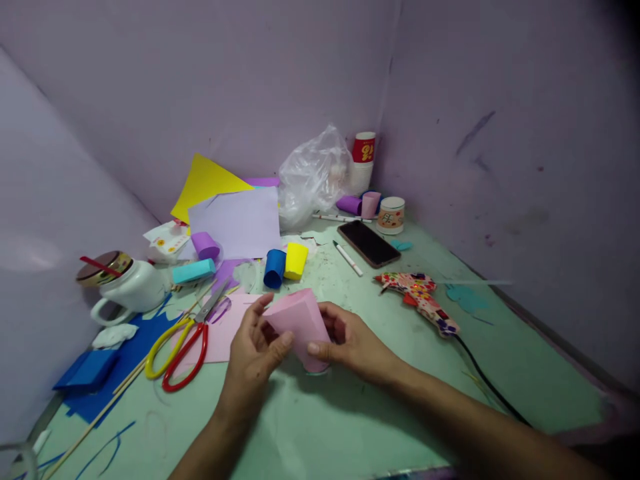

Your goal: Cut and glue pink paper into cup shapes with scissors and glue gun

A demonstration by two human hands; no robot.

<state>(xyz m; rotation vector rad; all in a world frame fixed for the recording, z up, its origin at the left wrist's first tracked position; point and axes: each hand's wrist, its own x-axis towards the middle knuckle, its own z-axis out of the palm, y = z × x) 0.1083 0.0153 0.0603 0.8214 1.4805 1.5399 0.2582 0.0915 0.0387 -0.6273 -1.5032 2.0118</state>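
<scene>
Because its walls look thin, the pink tapering paper cup (pixel 301 322) wants a light hold

Where the left edge of the pale green desk (pixel 370 420) runs back, a white handled mug (pixel 143 288) stands close by. Inward, scissors with yellow and red handles (pixel 201 325) overlap a flat pink paper sheet (pixel 224 341). Next comes the left hand (pixel 257 353), thumb against the pink cup's face, fingers bent round its left side. Behind, a small blue paper cup (pixel 274 268) and a small yellow paper cup (pixel 296 261) sit together.

The pink cup is tilted between both hands, toward the desk's near edge, wide end up; whether its narrow end touches the surface, I cannot tell. It should be light, springy, easily creased and hardly slippery. Low down, near the narrow end, is probably the firmest grip; the wide end looks likelier to buckle. The right hand (pixel 353 341) pinches low, thumb in front, other fingers partly hidden. Toward the right edge lies a floral-patterned glue gun (pixel 420 295).
</scene>
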